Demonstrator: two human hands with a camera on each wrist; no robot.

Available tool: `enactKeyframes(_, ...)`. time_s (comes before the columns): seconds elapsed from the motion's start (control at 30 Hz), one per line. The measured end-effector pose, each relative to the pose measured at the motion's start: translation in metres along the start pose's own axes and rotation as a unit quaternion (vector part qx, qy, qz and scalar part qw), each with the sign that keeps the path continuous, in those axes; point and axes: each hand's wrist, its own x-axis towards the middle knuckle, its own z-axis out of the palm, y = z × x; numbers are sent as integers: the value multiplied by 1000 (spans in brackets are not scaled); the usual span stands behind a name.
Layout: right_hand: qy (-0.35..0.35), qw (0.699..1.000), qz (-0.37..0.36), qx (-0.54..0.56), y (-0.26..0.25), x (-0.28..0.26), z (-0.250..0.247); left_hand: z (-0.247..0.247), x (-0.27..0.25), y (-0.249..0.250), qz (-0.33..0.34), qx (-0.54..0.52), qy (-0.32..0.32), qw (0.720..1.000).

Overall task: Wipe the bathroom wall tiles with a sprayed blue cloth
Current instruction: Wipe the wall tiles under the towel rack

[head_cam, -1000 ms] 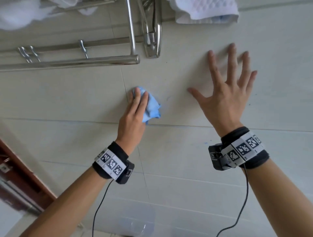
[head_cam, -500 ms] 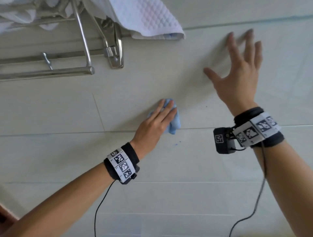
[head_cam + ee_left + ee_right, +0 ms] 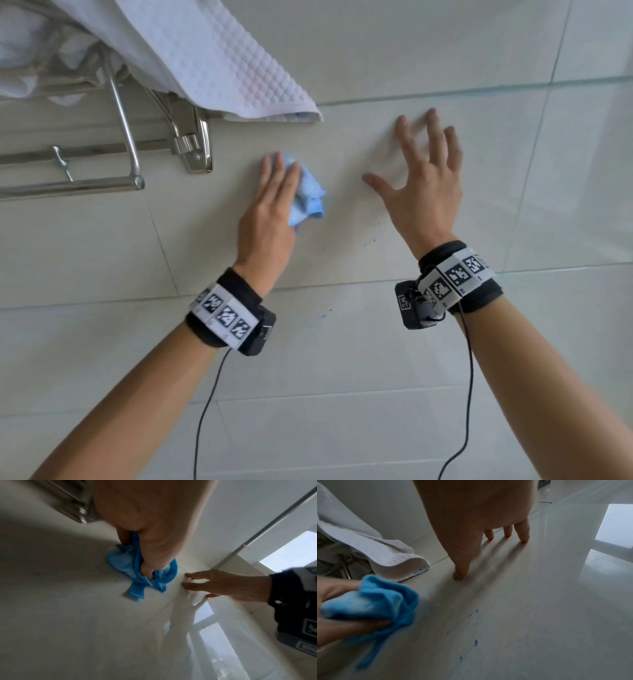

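Note:
My left hand (image 3: 274,202) presses a crumpled blue cloth (image 3: 310,197) against the pale wall tiles (image 3: 342,342), just right of the towel rack's bracket. In the left wrist view the thumb of my left hand (image 3: 154,540) curls into the blue cloth (image 3: 123,561) and pinches it. My right hand (image 3: 418,178) is spread on the tile to the right, holding nothing. In the right wrist view the fingertips of my right hand (image 3: 471,534) touch the wall, with the blue cloth (image 3: 382,601) at lower left. Small blue specks (image 3: 476,642) dot the tile below the hands.
A steel towel rack (image 3: 126,137) juts from the wall at upper left, and a white waffle towel (image 3: 212,68) hangs from it down to just above the cloth. Black cables hang from both wrist cameras. Bare tiles stretch to the right and below.
My left hand swept the cloth to the right along the tile, then up away from the horizontal grout line. My right hand stayed spread on the wall.

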Motion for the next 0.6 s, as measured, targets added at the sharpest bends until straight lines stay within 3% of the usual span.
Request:
enactKeyframes(0.2,-37,997,-2,73,17,-2,-25,38,6,65,114,-58,-71,989)
enactKeyframes(0.37,-10,992,55,110,45,-12,-65,25,31,72,59,-92,33,993)
enactKeyframes(0.43,0,984,47,174,39,-12,-77,14,43,82,75,-118,82,987)
enactKeyframes(0.5,-31,945,81,316,20,-9,-91,1,55,93,79,-171,117,975)
enactKeyframes(0.6,-123,841,174,497,-13,-2,-111,-10,66,111,55,-256,116,958)
